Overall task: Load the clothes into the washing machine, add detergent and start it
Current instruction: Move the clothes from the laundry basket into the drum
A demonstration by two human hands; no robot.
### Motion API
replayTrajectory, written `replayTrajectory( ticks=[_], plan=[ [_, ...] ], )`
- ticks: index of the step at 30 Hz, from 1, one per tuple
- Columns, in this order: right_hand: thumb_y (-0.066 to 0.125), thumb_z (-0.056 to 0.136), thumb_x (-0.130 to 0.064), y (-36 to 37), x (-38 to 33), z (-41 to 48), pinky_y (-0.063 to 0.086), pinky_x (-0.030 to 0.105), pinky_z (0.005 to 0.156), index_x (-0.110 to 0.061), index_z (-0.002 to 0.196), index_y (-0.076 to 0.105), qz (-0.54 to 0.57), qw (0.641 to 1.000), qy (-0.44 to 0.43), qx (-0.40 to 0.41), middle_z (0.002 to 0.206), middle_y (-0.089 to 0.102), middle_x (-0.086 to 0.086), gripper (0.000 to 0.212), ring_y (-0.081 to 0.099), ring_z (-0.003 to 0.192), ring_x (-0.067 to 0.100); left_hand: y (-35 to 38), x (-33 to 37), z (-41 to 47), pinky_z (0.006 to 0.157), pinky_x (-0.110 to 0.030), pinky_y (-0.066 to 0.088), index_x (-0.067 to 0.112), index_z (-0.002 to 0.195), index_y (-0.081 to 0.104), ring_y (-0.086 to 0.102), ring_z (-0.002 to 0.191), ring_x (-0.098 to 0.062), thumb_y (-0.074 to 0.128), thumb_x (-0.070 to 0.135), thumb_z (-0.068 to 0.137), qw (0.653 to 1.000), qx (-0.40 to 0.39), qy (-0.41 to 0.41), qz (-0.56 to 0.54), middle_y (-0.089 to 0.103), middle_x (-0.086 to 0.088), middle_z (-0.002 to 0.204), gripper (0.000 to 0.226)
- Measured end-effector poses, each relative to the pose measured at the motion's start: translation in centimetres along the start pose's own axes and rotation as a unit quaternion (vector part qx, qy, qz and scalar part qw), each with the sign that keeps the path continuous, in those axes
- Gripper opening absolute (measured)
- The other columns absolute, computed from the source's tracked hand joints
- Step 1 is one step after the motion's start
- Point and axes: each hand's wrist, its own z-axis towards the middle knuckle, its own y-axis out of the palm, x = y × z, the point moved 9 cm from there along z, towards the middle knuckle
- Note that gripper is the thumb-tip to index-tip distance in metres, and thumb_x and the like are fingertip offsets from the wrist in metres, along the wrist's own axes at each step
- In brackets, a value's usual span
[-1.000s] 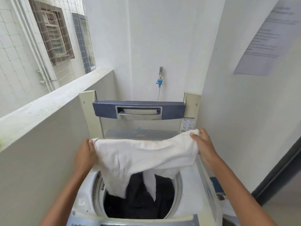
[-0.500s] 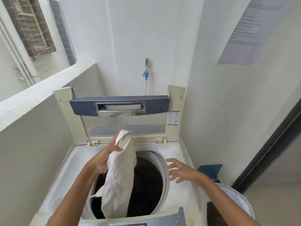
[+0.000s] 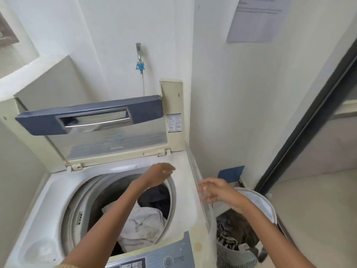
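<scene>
A white top-loading washing machine (image 3: pixel 58 190) stands with its lid (image 3: pixel 90 120) raised. Inside the drum a white garment (image 3: pixel 143 227) lies on dark clothes (image 3: pixel 154 198). My left hand (image 3: pixel 158 174) hovers over the drum's far right rim, fingers loose and holding nothing. My right hand (image 3: pixel 216 190) is past the machine's right edge, above a grey laundry basket (image 3: pixel 270 207), fingers spread and holding nothing. The basket holds dark and patterned clothes (image 3: pixel 231 233). The control panel with a power button (image 3: pixel 168 262) runs along the near edge.
A tap with a blue fitting (image 3: pixel 140 64) and hose is on the back wall. A white wall with a paper notice (image 3: pixel 255 18) stands close on the right. A dark door frame (image 3: pixel 309 113) runs down the right side. A low parapet wall borders the left.
The white garment left my left hand and now lies in the drum. My right hand moved right, over the basket. The view swung to the right and down.
</scene>
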Motion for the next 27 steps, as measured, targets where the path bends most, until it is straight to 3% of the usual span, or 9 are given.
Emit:
replayTrajectory(
  ticks=[3,5,8,12,15,19,22,24,27],
  plan=[
    [0.051,0.093,-0.012,-4.5,1.8,-0.5,0.054,0.034,0.078,-0.013,0.109,0.063,0.037,0.998,0.001,0.057,0.102,0.070,0.007,0.020,0.069,0.081,0.019,2.3,6.5,2.4,0.085,-0.014,0.043,0.012,0.114,0.063,0.060,0.091,-0.009,0.047,0.003,0.090,0.997,0.002,0.066,-0.031,0.068,-0.004,0.114,0.030],
    [0.048,0.094,-0.010,-8.0,3.9,-1.1,0.053,0.030,0.073,-0.010,0.108,0.062,0.068,0.993,0.014,0.096,0.096,0.071,0.006,0.020,0.068,0.080,0.021,5.6,10.9,4.3,0.076,-0.006,0.042,0.010,0.114,0.063,0.058,0.089,-0.008,0.047,0.000,0.089,0.993,-0.038,0.104,-0.049,0.068,-0.005,0.114,0.031],
    [0.045,0.095,-0.008,-13.6,9.0,-1.8,0.051,0.024,0.062,-0.008,0.102,0.062,0.121,0.977,0.058,0.164,0.088,0.070,0.006,0.018,0.067,0.069,0.017,12.8,15.4,7.5,0.082,-0.015,0.040,0.006,0.118,0.060,0.057,0.098,-0.015,0.047,0.002,0.091,0.980,-0.152,0.119,-0.040,0.061,-0.008,0.122,0.031],
    [0.043,0.094,-0.005,-20.3,18.4,-3.3,0.047,0.022,0.053,-0.007,0.096,0.062,0.168,0.939,0.144,0.265,0.079,0.067,0.009,0.018,0.063,0.060,0.017,24.1,16.0,12.2,0.084,-0.025,0.045,0.006,0.125,0.054,0.054,0.112,-0.030,0.045,0.005,0.094,0.952,-0.304,0.032,0.027,0.050,-0.015,0.135,0.033],
    [0.043,0.094,-0.004,-22.4,25.5,-4.1,0.043,0.024,0.052,-0.003,0.093,0.060,0.191,0.915,0.214,0.283,0.077,0.063,0.013,0.017,0.057,0.059,0.021,31.1,13.8,15.6,0.095,-0.034,0.041,0.002,0.127,0.053,0.052,0.114,-0.030,0.043,0.007,0.094,0.931,-0.355,-0.023,0.079,0.049,-0.020,0.136,0.034],
    [0.042,0.093,0.002,-22.4,34.0,-2.1,0.033,0.021,0.045,0.001,0.090,0.055,0.234,0.894,0.294,0.244,0.068,0.054,0.013,0.013,0.046,0.050,0.019,38.3,7.7,19.8,0.089,-0.030,0.041,0.002,0.122,0.056,0.054,0.108,-0.024,0.039,0.012,0.096,0.935,-0.310,-0.127,0.112,0.056,-0.017,0.130,0.033],
    [0.041,0.094,0.000,-21.6,39.5,1.7,0.038,0.021,0.044,0.000,0.091,0.055,0.262,0.884,0.328,0.206,0.072,0.054,0.013,0.014,0.051,0.048,0.018,43.5,1.3,20.9,0.098,-0.030,0.040,0.008,0.127,0.054,0.051,0.120,-0.027,0.045,0.012,0.092,0.931,-0.286,-0.203,0.099,0.050,-0.013,0.136,0.036],
    [0.044,0.094,-0.001,-20.6,42.6,4.9,0.042,0.021,0.043,-0.001,0.088,0.056,0.288,0.879,0.336,0.176,0.073,0.055,0.012,0.014,0.055,0.043,0.014,46.4,-3.5,21.3,0.107,-0.039,0.037,0.014,0.138,0.040,0.042,0.129,-0.034,0.051,0.013,0.086,0.928,-0.252,-0.252,0.104,0.035,-0.015,0.146,0.053],
    [0.047,0.094,-0.003,-19.8,46.6,10.0,0.044,0.019,0.046,-0.007,0.085,0.057,0.296,0.884,0.324,0.158,0.074,0.055,0.009,0.014,0.056,0.042,0.008,49.0,-8.6,21.5,0.112,-0.047,0.027,0.023,0.149,0.002,0.021,0.141,-0.039,0.062,0.013,0.082,0.917,-0.203,-0.327,0.105,-0.002,-0.019,0.156,0.091]
  ],
)
